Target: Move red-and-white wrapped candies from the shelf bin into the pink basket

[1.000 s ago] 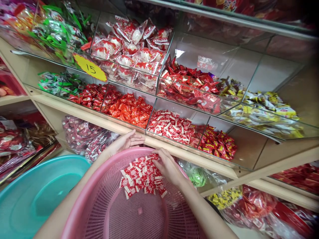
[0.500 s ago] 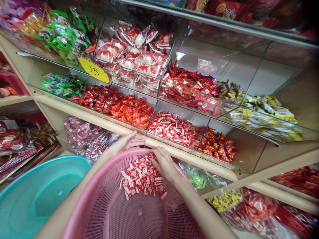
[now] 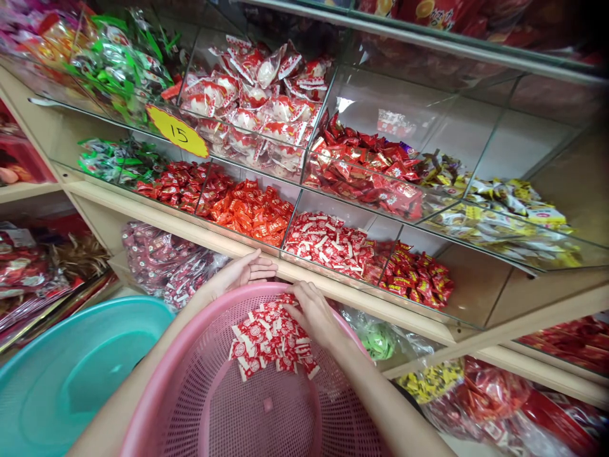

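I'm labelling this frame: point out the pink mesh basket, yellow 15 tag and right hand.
Pink mesh basket (image 3: 261, 426): head view, on its bare floor.
Yellow 15 tag (image 3: 178, 132): head view, on the number.
Right hand (image 3: 314, 312): head view, on its back.

The near half of the pink basket (image 3: 261, 426) lies open, while a wooden ledge (image 3: 371, 303) (glass front (image 3: 465, 306) above) blocks the way straight beyond the far rim.
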`<state>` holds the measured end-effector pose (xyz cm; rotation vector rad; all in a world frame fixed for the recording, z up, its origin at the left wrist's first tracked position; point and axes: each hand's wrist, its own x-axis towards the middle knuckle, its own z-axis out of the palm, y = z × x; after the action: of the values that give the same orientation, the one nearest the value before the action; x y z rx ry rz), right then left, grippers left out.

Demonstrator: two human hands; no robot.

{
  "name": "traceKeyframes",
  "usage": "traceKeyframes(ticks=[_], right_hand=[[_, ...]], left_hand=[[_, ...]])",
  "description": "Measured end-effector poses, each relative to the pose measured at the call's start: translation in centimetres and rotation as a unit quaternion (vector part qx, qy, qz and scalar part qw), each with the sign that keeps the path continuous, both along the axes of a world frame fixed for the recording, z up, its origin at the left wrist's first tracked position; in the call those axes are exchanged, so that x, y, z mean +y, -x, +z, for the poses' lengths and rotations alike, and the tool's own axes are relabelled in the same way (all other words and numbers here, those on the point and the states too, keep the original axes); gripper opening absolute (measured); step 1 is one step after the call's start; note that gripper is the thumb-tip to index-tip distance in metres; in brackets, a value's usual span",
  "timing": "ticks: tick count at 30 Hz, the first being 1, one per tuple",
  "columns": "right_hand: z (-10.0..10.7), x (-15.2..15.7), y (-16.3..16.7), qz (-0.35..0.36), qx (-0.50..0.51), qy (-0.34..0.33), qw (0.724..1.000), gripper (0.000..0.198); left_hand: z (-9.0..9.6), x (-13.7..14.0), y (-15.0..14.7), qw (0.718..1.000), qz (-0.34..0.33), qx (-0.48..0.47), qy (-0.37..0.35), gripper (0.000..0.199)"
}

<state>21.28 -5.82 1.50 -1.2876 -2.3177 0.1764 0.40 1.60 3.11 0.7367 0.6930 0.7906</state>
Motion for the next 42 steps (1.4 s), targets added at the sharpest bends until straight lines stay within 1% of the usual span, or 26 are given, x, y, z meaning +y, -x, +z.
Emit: traceKeyframes(ticks=[10, 15, 20, 27, 33, 39, 42], right_hand=[[0.3, -1.0, 0.0, 0.004, 0.008, 0.02, 1.0, 0.02], [0.0, -0.7, -0.2, 0.007, 0.01, 0.015, 1.0, 0.018], [-0.2, -0.3, -0.4, 0.011, 0.024, 0.019, 0.999, 0.024], [-0.2, -0.2, -0.2, -0.006, 0.02, 0.014, 1.0, 0.023], [0.1, -0.4, -0.7, 0.006, 0.05, 0.034, 0.998, 0.025], [0.4, -0.2, -1.8, -0.029, 0.1, 0.021, 0.994, 0.016], [0.3, -0.1, -2.0, -0.029, 0.108, 0.028, 0.993, 0.014]], left_hand=[[-0.3, 0.2, 0.1, 1.0, 0.004, 0.007, 0.003, 0.033], [-0.4, 0.4, 0.1, 1.0, 0.004, 0.009, -0.003, 0.034], [-0.5, 0.5, 0.0, 1.0, 0.003, 0.01, -0.007, 0.034], [-0.5, 0.4, 0.1, 1.0, 0.007, 0.013, -0.003, 0.034], [-0.3, 0.2, 0.1, 1.0, 0.009, 0.012, 0.0, 0.033], [-0.1, 0.2, -0.1, 1.0, 0.009, 0.018, 0.001, 0.034], [-0.1, 0.2, 0.0, 1.0, 0.011, 0.02, -0.002, 0.033]])
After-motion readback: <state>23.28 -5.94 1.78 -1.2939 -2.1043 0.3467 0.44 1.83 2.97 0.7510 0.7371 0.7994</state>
